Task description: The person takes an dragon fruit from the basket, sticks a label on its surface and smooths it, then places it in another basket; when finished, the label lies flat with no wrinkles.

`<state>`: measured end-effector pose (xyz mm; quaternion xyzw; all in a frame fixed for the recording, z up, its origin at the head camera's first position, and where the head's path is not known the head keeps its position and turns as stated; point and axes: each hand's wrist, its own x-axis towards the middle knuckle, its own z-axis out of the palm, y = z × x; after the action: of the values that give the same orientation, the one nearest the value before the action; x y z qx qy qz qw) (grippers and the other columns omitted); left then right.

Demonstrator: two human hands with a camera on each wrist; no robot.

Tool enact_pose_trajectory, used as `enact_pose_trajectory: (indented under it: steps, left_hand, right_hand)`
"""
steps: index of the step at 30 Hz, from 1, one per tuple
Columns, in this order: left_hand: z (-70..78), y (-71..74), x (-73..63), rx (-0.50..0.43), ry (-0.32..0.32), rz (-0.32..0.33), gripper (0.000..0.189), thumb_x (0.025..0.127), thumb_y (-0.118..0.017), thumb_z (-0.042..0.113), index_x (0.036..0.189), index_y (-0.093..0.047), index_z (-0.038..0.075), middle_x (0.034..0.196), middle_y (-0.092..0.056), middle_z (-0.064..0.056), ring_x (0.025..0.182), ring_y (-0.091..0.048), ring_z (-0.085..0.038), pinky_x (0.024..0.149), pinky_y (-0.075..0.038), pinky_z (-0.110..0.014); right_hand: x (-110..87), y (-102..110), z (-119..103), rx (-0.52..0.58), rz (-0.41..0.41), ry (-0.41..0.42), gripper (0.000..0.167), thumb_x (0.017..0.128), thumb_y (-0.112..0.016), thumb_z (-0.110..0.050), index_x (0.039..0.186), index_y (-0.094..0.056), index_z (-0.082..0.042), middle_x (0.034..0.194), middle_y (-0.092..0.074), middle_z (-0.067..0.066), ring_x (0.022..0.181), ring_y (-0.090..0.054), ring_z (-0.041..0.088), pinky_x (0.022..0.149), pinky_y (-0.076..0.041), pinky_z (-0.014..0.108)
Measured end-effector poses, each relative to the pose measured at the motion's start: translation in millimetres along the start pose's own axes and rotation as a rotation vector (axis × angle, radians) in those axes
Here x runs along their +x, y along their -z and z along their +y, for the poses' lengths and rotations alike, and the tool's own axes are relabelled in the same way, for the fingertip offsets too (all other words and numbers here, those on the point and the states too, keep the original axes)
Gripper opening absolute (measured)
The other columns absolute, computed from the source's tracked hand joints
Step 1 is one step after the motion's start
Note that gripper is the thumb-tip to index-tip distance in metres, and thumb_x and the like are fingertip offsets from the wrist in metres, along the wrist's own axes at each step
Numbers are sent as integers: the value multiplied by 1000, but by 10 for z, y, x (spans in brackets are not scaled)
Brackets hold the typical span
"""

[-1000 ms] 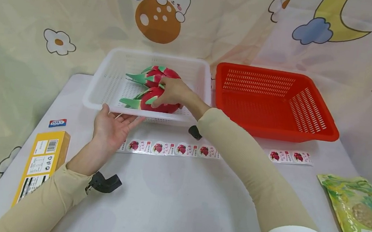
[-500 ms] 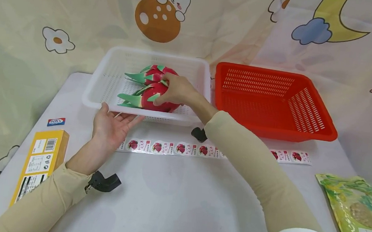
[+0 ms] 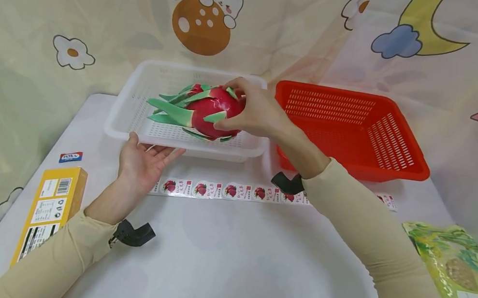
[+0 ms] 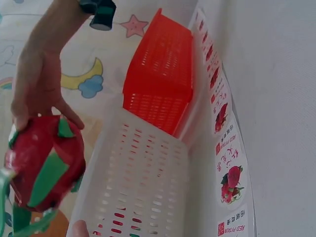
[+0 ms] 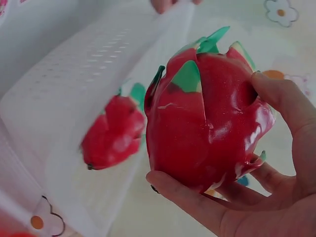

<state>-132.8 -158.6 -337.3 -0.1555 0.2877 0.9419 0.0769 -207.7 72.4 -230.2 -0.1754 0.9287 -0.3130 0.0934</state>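
Through the cameras I have the right hand (image 3: 262,110) gripping a glossy red, egg-shaped dragon fruit (image 3: 214,112) with green leafy tips (it looks like moulded plastic to me). The thumb presses its near side and the fingers hold its far side, all at the rounded right end. Its long axis runs roughly crosswise, leaves pointing left, away from the palm.

I read it as raised over the white perforated plastic basket (image 3: 204,148), and my right wrist view shows a second red-and-green dragon fruit (image 5: 113,133) lying inside that basket. The left hand (image 3: 141,165) is palm up, fingers extended and touching under the near rim, with no fruit in it.

What I judge any sideways move to turn on is this: the red perforated plastic basket (image 3: 345,140) stands to the right, beyond the right hand, so the palm sits between fruit and red wall, with the leafy end on the far-off side. The right hand is the nearer one to that basket
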Motion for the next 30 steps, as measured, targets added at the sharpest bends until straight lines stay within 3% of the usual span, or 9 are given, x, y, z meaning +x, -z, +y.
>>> enact_pose_trajectory:
  steps: [4, 8, 12, 16, 24, 30]
  left_hand:
    - [9, 4, -6, -26, 8, -4, 62, 100, -27, 56, 153, -19, 25, 158, -23, -6, 145, -28, -25, 114, -29, -45]
    - [31, 1, -17, -70, 31, 5, 62, 100, -26, 56, 152, -22, 24, 154, -29, -5, 144, -30, -24, 116, -27, -45]
    - [50, -2, -9, -79, 49, 10, 62, 100, -22, 56, 151, -20, 22, 153, -26, -4, 144, -28, -23, 119, -24, -41]
    - [46, -6, 2, -51, 43, 8, 63, 100, -20, 56, 152, -16, 21, 154, -23, -4, 146, -23, -23, 120, -21, -38]
    - [33, -11, -6, -85, 45, 1, 59, 100, -25, 55, 150, -24, 23, 151, -31, -6, 147, -24, -25, 116, -28, -44]
    - [36, -12, -4, -100, 49, 7, 59, 101, -24, 55, 150, -24, 23, 149, -32, -6, 148, -23, -24, 116, -27, -45]
  right_hand:
    - [-263, 130, -37, -6, 37, -15, 78, 72, -85, -33, 138, -43, -28, 138, -49, 1, 126, -46, 19, 86, -57, 35]
    - [-571, 191, 6, -20, 69, 31, 78, 72, -85, -34, 139, -44, -27, 136, -52, 1, 126, -46, 18, 86, -57, 39]
    - [-899, 167, 144, -12, 78, 81, 76, 74, -84, -33, 139, -45, -24, 134, -53, -1, 126, -47, 14, 83, -58, 40]
    - [-1159, 80, 311, 8, 67, 88, 75, 72, -86, -29, 136, -48, -19, 131, -57, 3, 122, -52, 20, 81, -59, 41]
    - [-1385, -73, 545, 180, -128, -124, 76, 66, -87, -31, 131, -50, -22, 130, -55, 6, 123, -51, 30, 78, -60, 39]
    - [-1384, -147, 682, 331, -311, -192, 71, 67, -85, -30, 129, -52, -18, 128, -54, 11, 115, -55, 32, 70, -60, 37]
